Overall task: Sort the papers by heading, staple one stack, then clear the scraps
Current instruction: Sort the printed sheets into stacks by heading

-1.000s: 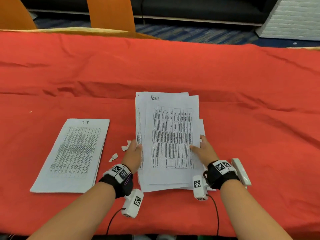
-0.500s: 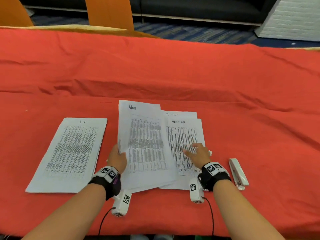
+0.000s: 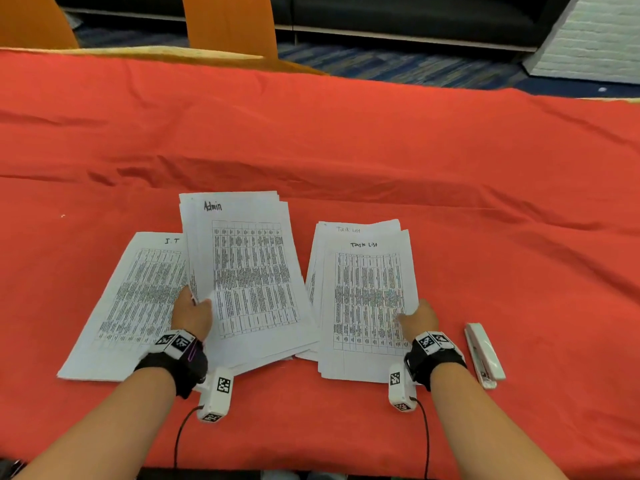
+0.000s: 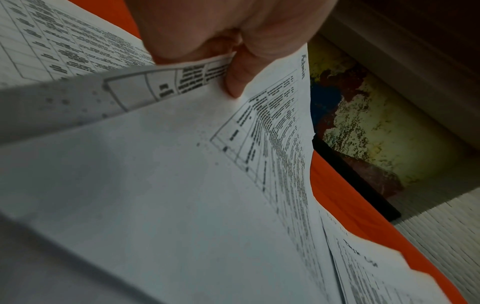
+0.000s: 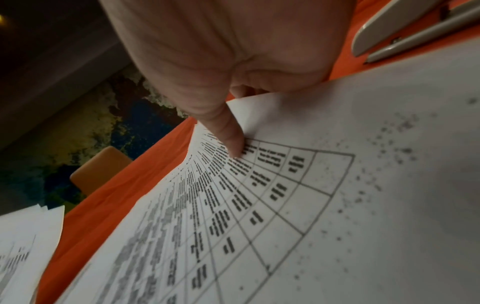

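Note:
Three stacks of printed sheets lie on the red tablecloth (image 3: 346,133). The "I.T" stack (image 3: 138,299) is on the left. My left hand (image 3: 194,306) grips the "Admin" stack (image 3: 249,271) at its left edge, thumb on top (image 4: 233,82), and holds it raised over the I.T stack's right side. My right hand (image 3: 417,318) pinches the right edge of the "Task List" stack (image 3: 363,299). Its thumb (image 5: 231,139) presses on the top sheet and its fingers are tucked under the edge. A white stapler (image 3: 483,355) lies just right of that hand. No scraps show.
Two orange chair backs (image 3: 228,26) stand beyond the table's far edge, with patterned carpet and a dark sofa behind. Bare red cloth stretches past the stacks and to the right of the stapler (image 5: 405,30). The near table edge runs under my forearms.
My left hand has carried the Admin stack leftward off the Task List stack, which now lies uncovered. The scraps near the left hand are now hidden. My right hand has shifted to the stack's right edge.

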Tool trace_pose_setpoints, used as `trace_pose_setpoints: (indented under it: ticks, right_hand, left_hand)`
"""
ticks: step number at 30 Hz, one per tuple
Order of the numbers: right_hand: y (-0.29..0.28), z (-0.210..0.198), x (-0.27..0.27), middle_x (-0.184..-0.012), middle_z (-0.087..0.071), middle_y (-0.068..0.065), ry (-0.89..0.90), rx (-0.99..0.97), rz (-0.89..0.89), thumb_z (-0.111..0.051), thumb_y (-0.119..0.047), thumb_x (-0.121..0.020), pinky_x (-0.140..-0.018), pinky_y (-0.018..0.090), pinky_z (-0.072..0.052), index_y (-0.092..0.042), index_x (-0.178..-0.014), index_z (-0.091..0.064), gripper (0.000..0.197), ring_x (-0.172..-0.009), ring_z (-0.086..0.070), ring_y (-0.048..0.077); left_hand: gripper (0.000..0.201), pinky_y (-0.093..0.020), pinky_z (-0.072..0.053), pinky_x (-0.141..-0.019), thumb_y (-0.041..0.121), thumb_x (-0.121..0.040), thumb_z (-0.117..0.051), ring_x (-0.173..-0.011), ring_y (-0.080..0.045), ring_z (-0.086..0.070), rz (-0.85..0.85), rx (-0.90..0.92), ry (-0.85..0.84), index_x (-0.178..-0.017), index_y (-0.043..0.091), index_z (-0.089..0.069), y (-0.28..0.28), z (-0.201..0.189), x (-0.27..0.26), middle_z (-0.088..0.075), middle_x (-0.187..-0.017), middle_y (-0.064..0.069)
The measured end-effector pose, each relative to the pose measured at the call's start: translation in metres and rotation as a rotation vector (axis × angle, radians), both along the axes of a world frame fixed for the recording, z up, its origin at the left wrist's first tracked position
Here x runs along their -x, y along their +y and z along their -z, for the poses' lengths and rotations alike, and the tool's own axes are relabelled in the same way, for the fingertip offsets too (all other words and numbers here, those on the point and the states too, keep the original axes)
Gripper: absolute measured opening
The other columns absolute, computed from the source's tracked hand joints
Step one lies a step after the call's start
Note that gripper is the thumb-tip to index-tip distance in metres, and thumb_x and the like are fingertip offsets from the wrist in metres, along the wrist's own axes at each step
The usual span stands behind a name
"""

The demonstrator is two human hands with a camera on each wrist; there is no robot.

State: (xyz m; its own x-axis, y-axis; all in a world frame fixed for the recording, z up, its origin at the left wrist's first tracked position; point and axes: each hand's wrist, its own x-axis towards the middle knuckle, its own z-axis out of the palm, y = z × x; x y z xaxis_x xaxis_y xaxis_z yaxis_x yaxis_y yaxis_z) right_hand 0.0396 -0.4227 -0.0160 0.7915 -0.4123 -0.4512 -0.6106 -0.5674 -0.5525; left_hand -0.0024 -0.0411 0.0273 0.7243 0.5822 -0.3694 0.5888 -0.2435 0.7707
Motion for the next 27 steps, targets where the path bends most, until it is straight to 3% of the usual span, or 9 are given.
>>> trace_pose_setpoints:
  ticks: [3, 5, 9, 15, 19, 21, 25, 27]
  right_hand:
    - [-0.007, -0.007, -0.001, -0.107, -0.063, 0.020, -0.103, -0.086, 0.024, -0.057, -0.005, -0.088, -0.062, 0.025, -0.041, -0.001, -0.108, -0.053, 0.021, -0.081, -0.055, 0.025]
    - [-0.014, -0.012, -0.003, -0.105, -0.064, 0.018, -0.143, -0.132, 0.017, -0.060, -0.005, -0.087, -0.054, 0.025, -0.040, -0.002, -0.107, -0.052, 0.021, -0.079, -0.056, 0.024]
    - [-0.025, -0.018, -0.005, -0.103, -0.067, 0.016, -0.163, -0.210, 0.029, -0.061, -0.004, -0.086, -0.073, 0.031, -0.045, -0.002, -0.116, -0.059, 0.030, -0.085, -0.058, 0.024]
    - [-0.012, -0.008, -0.002, -0.113, -0.067, 0.017, -0.085, -0.260, 0.033, -0.064, -0.015, -0.087, -0.082, 0.031, -0.047, 0.001, -0.114, -0.063, 0.031, -0.095, -0.063, 0.029]
    - [0.007, 0.000, -0.005, -0.110, -0.067, 0.020, -0.042, -0.156, 0.006, -0.067, -0.014, -0.084, -0.076, 0.032, -0.050, 0.002, -0.108, -0.061, 0.030, -0.084, -0.060, 0.025]
    - [0.012, 0.000, -0.006, -0.112, -0.064, 0.020, -0.023, -0.116, 0.009, -0.069, -0.011, -0.081, -0.075, 0.033, -0.051, 0.004, -0.113, -0.055, 0.038, -0.089, -0.061, 0.028]
    - [0.012, -0.008, -0.008, -0.116, -0.063, 0.017, -0.075, -0.181, 0.058, -0.067, -0.001, -0.081, -0.075, 0.030, -0.047, 0.000, -0.123, -0.048, 0.046, -0.098, -0.062, 0.030]
    - [0.006, -0.011, -0.009, -0.110, -0.065, 0.016, -0.104, -0.208, 0.041, -0.063, 0.000, -0.084, -0.073, 0.029, -0.048, -0.001, -0.121, -0.053, 0.039, -0.089, -0.061, 0.026]
  left_hand:
    - [0.042, -0.042, -0.037, -0.105, 0.000, -0.093, -0.043, -0.123, -0.031, -0.049, -0.001, 0.016, -0.008, -0.133, 0.011, -0.047, -0.002, -0.001, 0.000, -0.053, -0.136, -0.011]
    - [0.041, -0.042, -0.037, -0.105, 0.000, -0.093, -0.042, -0.122, -0.032, -0.050, -0.004, 0.023, -0.016, -0.132, 0.010, -0.048, -0.002, -0.002, -0.001, -0.054, -0.135, -0.012]
    - [0.042, -0.041, -0.037, -0.105, -0.001, -0.092, -0.041, -0.122, -0.031, -0.050, 0.001, 0.024, -0.019, -0.132, 0.010, -0.048, 0.002, -0.001, -0.003, -0.054, -0.135, -0.011]
    - [0.043, -0.046, -0.039, -0.106, 0.004, -0.092, -0.042, -0.121, -0.032, -0.051, 0.002, 0.004, 0.009, -0.132, 0.015, -0.048, 0.004, 0.002, -0.007, -0.054, -0.136, -0.009]
    - [0.043, -0.044, -0.039, -0.106, 0.001, -0.092, -0.041, -0.122, -0.031, -0.050, 0.009, 0.006, -0.008, -0.132, 0.013, -0.049, 0.002, -0.002, -0.005, -0.053, -0.136, -0.008]
    - [0.045, -0.044, -0.038, -0.106, -0.002, -0.092, -0.040, -0.124, -0.032, -0.049, 0.013, -0.001, -0.020, -0.134, 0.010, -0.047, 0.001, -0.004, -0.004, -0.052, -0.137, -0.009]
    - [0.045, -0.041, -0.037, -0.104, -0.002, -0.092, -0.039, -0.124, -0.031, -0.049, 0.017, -0.005, -0.035, -0.134, 0.011, -0.047, 0.005, -0.006, -0.001, -0.053, -0.137, -0.010]
    - [0.046, -0.040, -0.037, -0.104, -0.002, -0.092, -0.039, -0.125, -0.030, -0.048, 0.021, -0.003, -0.031, -0.135, 0.012, -0.047, 0.007, -0.006, 0.000, -0.052, -0.137, -0.009]
